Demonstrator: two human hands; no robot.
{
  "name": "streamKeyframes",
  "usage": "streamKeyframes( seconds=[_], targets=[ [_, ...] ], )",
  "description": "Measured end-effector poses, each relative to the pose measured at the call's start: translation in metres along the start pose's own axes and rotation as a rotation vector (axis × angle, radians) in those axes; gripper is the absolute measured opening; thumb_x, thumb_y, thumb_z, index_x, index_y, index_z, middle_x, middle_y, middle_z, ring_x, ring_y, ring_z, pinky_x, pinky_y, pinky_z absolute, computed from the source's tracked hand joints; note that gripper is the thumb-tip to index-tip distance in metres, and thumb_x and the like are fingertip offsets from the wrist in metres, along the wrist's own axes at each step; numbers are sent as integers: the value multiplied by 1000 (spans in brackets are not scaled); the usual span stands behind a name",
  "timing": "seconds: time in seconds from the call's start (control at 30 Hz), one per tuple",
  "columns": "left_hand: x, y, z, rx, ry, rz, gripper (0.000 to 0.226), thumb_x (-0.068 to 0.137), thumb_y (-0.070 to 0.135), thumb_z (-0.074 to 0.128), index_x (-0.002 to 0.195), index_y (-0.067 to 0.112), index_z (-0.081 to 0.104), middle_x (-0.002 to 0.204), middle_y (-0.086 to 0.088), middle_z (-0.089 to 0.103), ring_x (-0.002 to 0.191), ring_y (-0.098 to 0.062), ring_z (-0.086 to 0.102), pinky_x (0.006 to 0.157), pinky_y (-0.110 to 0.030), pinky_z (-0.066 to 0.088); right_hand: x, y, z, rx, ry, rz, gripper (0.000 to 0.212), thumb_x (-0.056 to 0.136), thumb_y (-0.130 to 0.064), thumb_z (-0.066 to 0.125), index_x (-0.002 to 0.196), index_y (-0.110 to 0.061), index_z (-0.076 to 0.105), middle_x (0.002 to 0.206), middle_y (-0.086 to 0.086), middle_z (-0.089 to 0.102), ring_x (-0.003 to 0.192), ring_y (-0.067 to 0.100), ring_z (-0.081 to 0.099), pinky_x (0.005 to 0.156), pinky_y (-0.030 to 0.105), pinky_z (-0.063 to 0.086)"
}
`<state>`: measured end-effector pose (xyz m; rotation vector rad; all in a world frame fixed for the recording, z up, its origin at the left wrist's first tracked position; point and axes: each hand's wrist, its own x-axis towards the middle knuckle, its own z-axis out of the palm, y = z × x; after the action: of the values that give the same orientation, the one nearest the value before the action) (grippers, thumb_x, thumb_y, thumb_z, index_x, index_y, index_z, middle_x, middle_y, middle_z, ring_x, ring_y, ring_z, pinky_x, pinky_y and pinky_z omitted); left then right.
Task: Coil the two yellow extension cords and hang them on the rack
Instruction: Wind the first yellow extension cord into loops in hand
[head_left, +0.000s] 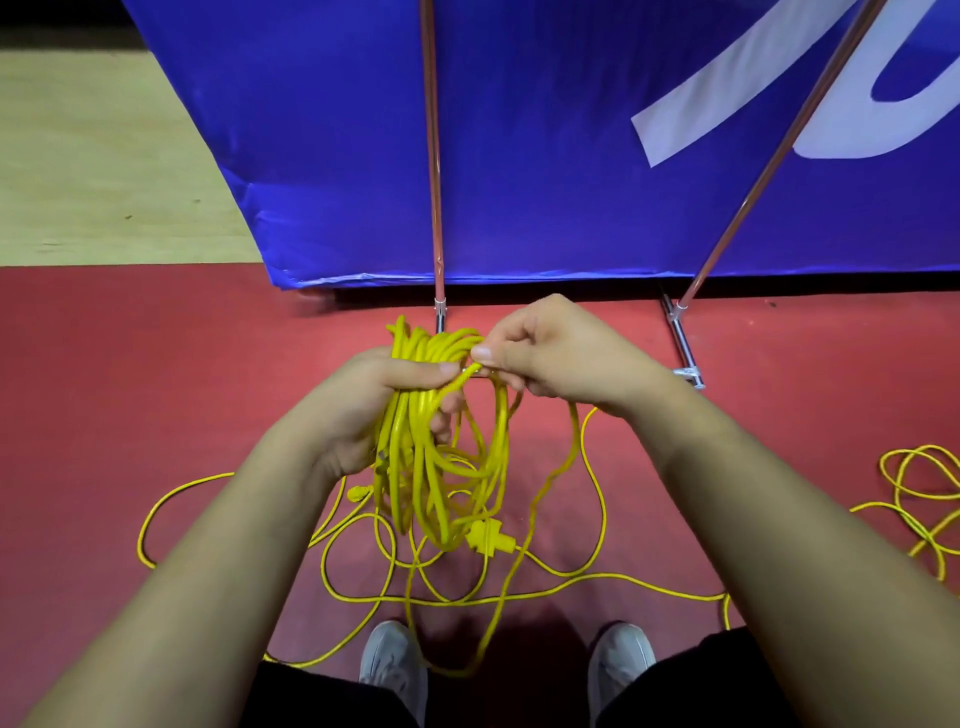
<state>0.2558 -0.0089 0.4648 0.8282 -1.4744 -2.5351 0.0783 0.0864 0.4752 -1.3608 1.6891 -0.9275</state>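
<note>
While your left hand (374, 400) grips the part-wound coil of thin yellow extension cord (426, 441) and your right hand (550, 358) pinches one strand (469, 372), much loose cord (441, 603) lies on the red floor (156, 389), none apparently hung.

The dull red matte floor (156, 389) is carrying loose loops of thin yellow extension cord (670, 592) beneath the left hand (363, 400) and right hand (561, 358), a second yellow cord tangle (919, 478) lying well to the right.

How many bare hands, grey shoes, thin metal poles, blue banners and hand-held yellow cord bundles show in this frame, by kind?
Bare hands: 2, left hand and right hand
Grey fabric shoes: 2
Thin metal poles: 2
Blue fabric banner: 1
Coiled yellow cord bundle: 1
Total: 8
</note>
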Motion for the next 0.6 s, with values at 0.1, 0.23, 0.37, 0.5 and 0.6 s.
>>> streamKeyframes(
  seconds=[0.1, 0.23, 0.37, 0.5, 0.6],
  targets=[
    [1, 5, -4, -193, 7, -5, 7, 80, 13, 58, 82, 13, 51, 55, 1, 45, 41, -10, 42, 51, -26, 46, -4, 18, -7, 150, -110, 73, 9, 93, -12, 64, 89, -4, 63, 62, 8, 59, 51, 17, 52, 51, 25, 43],
    [1, 7, -10, -170, 46, 32, 3, 82, 12, 55, 83, 13, 52, 58, 1, 47, 43, -11, 44, 53, -27, 47, -5, 44, -15, 187, -35, 169, 5, 89, -4, 66, 89, -5, 61, 66, 5, 60, 55, 17, 56, 57, 29, 47],
    [2, 5, -18, -2, 86, -20, 6, 78, 12, 61, 76, 9, 65, 68, -9, 61, 48, -17, 55, 55, -30, 49, -3, 34, -23, 162, 188, 24, 6, 86, -10, 70, 84, -5, 70, 62, 5, 56, 54, 19, 38, 49, 26, 29],
    [0, 3, -11, 1, 54, -79, 17, 76, 13, 57, 76, 3, 71, 82, -21, 73, 57, -25, 68, 54, -33, 56, -6, 7, -22, 26, 187, -63, 4, 81, -12, 76, 81, -8, 74, 63, 0, 63, 50, 2, 47, 51, 14, 36],
    [0, 1, -5, -7, 25, -100, 21, 76, 15, 56, 79, 6, 75, 85, -22, 73, 67, -29, 72, 62, -38, 59, -3, -5, -5, -60, 96, -107, 5, 79, -11, 77, 80, -7, 75, 65, -2, 68, 59, 2, 56, 58, 19, 45]
  ],
)
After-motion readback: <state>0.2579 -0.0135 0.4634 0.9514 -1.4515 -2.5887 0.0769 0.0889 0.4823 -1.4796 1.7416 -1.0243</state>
